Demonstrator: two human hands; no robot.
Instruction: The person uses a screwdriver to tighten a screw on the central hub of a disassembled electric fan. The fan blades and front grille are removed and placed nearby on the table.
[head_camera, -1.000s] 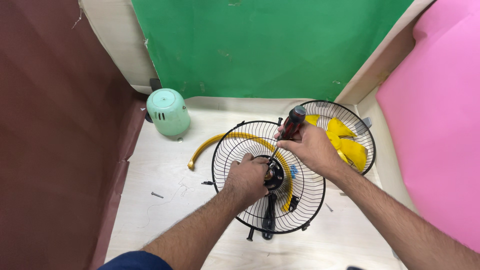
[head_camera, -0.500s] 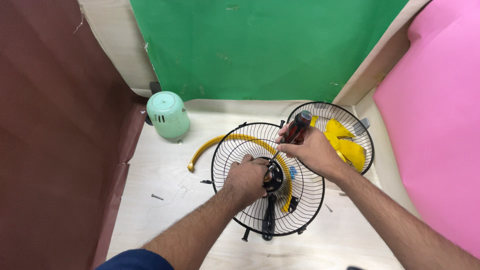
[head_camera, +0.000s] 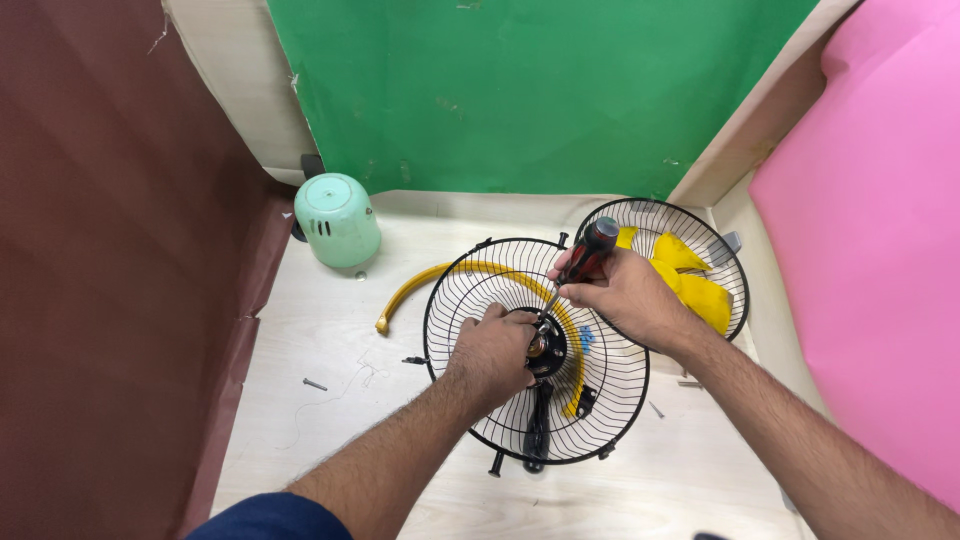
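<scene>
From the head view, we look down on a pale wooden surface (head_camera: 330, 340) where a round black wire fan guard (head_camera: 535, 350) lies flat. Our left hand (head_camera: 492, 355) sits on the guard's middle, its grip closed over the black hub (head_camera: 548, 348) from the left side, fingers curled round it.

Our right hand (head_camera: 625, 295) comes in from the right, its grip wrapped firmly round the red and black handle of a screwdriver (head_camera: 580, 262). The tool's long axis runs on a slant: the handle is up and to the right, away from us, and the thin shaft points down and to the left toward the hub. The tip meets the hub just beside our left fingers, though we cannot tell exactly what it seats on. So the hub lies below and left of the right grip, and the left hand is the nearer one, already on it.

Under the guard curves a yellow ring (head_camera: 440, 280). Behind our right hand a second wire guard (head_camera: 720, 250) holds yellow fan blades (head_camera: 700, 290). A mint green motor cover (head_camera: 337, 220) stands well apart at the far left, and a loose screw (head_camera: 314, 384) lies on the bare surface near the left edge.
</scene>
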